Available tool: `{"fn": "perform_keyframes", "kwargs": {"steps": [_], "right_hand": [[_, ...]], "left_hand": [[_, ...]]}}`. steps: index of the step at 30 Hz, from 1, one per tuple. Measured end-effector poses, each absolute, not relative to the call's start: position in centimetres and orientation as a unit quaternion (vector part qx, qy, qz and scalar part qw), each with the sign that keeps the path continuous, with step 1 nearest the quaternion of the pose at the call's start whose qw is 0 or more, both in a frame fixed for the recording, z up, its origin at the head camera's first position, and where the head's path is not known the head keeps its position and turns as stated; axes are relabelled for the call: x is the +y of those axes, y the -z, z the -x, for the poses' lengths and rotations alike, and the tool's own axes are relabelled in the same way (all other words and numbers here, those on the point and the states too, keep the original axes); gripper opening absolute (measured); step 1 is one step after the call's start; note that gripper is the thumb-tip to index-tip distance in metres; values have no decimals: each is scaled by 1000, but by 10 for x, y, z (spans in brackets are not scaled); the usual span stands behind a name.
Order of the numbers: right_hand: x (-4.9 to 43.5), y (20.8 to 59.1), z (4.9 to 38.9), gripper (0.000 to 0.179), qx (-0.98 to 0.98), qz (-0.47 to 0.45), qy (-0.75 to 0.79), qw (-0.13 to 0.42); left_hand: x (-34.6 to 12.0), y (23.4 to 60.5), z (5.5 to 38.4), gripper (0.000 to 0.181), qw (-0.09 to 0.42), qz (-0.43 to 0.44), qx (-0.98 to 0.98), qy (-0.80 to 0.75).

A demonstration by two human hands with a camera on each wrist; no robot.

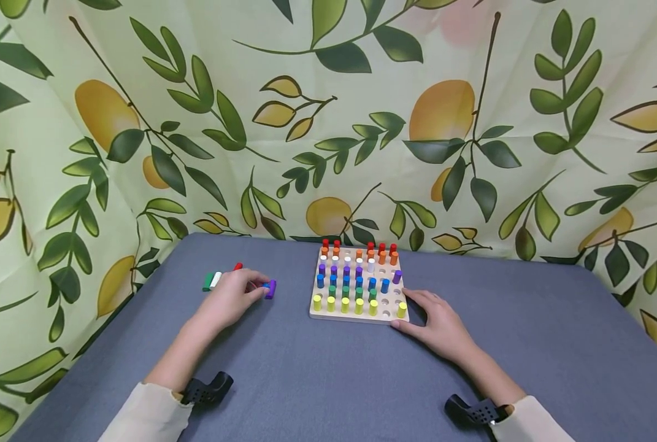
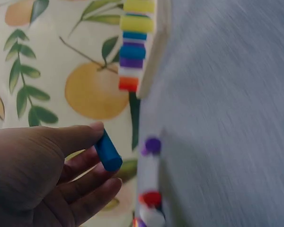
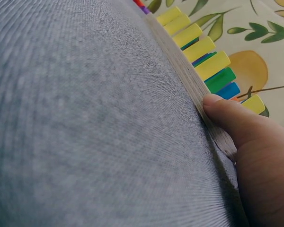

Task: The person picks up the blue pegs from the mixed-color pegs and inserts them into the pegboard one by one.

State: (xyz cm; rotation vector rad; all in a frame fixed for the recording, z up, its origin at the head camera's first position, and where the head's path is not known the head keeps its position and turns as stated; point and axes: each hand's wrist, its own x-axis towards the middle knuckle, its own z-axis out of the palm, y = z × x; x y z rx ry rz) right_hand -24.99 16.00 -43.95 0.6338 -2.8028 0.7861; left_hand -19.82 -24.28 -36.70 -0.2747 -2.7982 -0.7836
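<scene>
My left hand point(image 1: 230, 298) is over the left part of the table, pinching a blue peg point(image 2: 108, 152) between thumb and fingers. Close by its fingertips a purple peg point(image 1: 271, 290) lies on the cloth. To the right is a wooden pegboard point(image 1: 339, 317) with rows of red, orange, white, purple, blue, green and yellow pegs; several holes toward its right side hold no peg. My right hand point(image 1: 437, 322) grips the board's front right corner, its thumb point(image 3: 222, 109) against the front edge and its fingers along the right side.
Beside my left hand lie a loose green peg point(image 1: 208, 282), a white peg point(image 1: 215, 280) and a red peg point(image 1: 238, 266). A grey-blue cloth point(image 1: 328, 380) covers the table. Behind it hangs a leaf-patterned curtain point(image 1: 361, 178).
</scene>
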Motion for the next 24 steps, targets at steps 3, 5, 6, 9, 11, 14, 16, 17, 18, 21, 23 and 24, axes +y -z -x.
{"fn": "perform_keyframes", "kwargs": {"steps": [3, 5, 6, 9, 11, 14, 16, 17, 18, 21, 23, 24], "right_hand": [[160, 440, 250, 79, -939, -210, -261, 82], [159, 440, 250, 80, -940, -207, -260, 80], [159, 439, 249, 80, -940, -205, -259, 80], [159, 438, 249, 80, -942, -201, -259, 78], [159, 437, 248, 80, -942, -198, -259, 77], [159, 437, 248, 81, -943, -194, -260, 77], [159, 437, 248, 81, -943, -194, -260, 78], [159, 437, 248, 81, -942, -193, -261, 79], [159, 437, 248, 81, -942, -193, -262, 80], [159, 438, 249, 80, -941, -193, -264, 82], [159, 439, 250, 81, -942, -192, -264, 80], [159, 439, 250, 81, -942, -191, -263, 79]], "left_hand": [[-228, 362, 203, 16, 95, 98, -953, 272], [-216, 359, 207, 17, 86, 97, -953, 275], [-211, 358, 209, 17, 81, 96, -953, 276], [-193, 353, 217, 18, 67, 96, -952, 283], [-181, 350, 222, 17, 57, 91, -950, 292], [-164, 346, 229, 17, 47, 92, -947, 303], [-154, 344, 232, 16, 46, 96, -944, 311], [-150, 344, 234, 17, 46, 102, -942, 315], [-145, 343, 235, 16, 48, 108, -941, 316], [-132, 343, 240, 16, 49, 124, -935, 329], [-123, 343, 244, 16, 46, 134, -932, 335], [-119, 344, 246, 16, 44, 137, -930, 339]]}}
